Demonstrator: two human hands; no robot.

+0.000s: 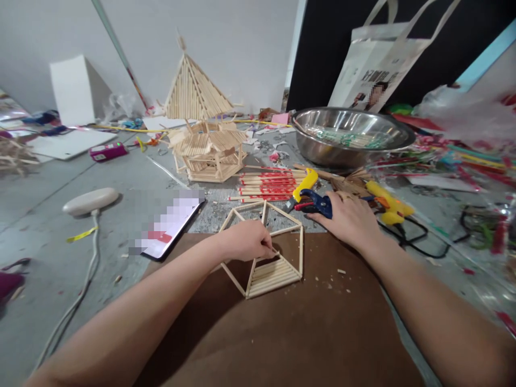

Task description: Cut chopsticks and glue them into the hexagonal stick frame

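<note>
A flat hexagonal frame of wooden sticks (301,250) with spokes lies on a brown sheet (322,333). Its front triangle is partly filled by a row of sticks (272,277) that shorten inward. My left hand (248,241) is over the middle of the frame, fingertips pinched on a short wooden stick just above that row; the fingers hide most of it. To the right, my right hand (349,217) rests at the sheet's far edge, closed around blue-handled cutters (318,203). A yellow-handled utility knife (305,185) lies right beside the cutters.
Behind the frame are red-wrapped sticks (270,185) and a stick-built pavilion (209,145). A steel basin (350,134) stands back right, a yellow glue gun (389,204) by my right wrist. On the left lie a phone (173,226) and a white corded device (91,200).
</note>
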